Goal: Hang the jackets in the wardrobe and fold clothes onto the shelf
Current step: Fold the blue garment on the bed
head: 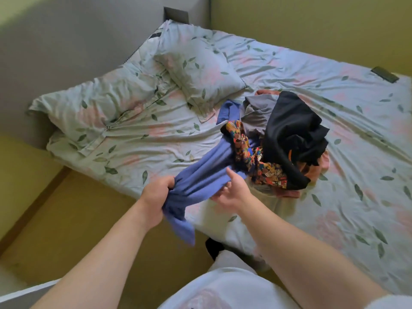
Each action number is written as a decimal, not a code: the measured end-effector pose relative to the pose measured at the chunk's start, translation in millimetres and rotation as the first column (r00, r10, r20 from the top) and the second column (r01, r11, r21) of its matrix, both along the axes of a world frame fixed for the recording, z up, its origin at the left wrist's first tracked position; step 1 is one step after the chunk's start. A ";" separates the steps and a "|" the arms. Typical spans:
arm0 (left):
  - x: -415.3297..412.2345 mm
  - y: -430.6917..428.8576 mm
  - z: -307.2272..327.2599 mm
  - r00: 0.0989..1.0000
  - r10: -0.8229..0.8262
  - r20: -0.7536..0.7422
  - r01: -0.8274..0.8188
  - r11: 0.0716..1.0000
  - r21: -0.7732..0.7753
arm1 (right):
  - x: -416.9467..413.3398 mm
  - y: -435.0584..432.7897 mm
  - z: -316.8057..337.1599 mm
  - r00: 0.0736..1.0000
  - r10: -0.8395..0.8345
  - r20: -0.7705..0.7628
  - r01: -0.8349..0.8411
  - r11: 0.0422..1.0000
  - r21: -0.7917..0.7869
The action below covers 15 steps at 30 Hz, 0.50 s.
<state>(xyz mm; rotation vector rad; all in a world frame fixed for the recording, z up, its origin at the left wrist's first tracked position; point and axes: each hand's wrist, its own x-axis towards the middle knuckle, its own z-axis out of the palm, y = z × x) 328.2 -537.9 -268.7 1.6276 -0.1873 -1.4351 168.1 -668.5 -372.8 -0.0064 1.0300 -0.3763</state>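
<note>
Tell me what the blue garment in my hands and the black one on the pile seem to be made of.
Blue garment: a soft, matte knit, likely cotton jersey; it bunches in the left hand and pulls into fine lengthwise ridges. Black garment: matte, smoother cloth lying in broad, soft folds; the fibre cannot be told.

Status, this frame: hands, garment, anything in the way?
Left hand grips blue garment, bunched. Right hand holds it, thumb on top. Patterned cloth lies across its far end.
</note>
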 end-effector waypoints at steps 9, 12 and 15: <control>35.9 60.8 21.8 0.968 -0.074 -0.241 0.081 0.996 0.021 | 41.6 -19.6 40.1 0.983 0.079 -0.166 -0.109 0.977 -0.185; 31.5 70.1 13.5 0.996 -0.087 0.017 0.081 0.968 0.237 | 58.8 -3.4 74.1 0.982 0.184 -0.040 -0.188 0.959 -0.210; 30.0 74.2 -0.2 0.987 -0.121 0.103 0.083 0.945 0.315 | 66.3 29.7 119.7 0.909 0.416 0.039 -0.375 0.853 -0.364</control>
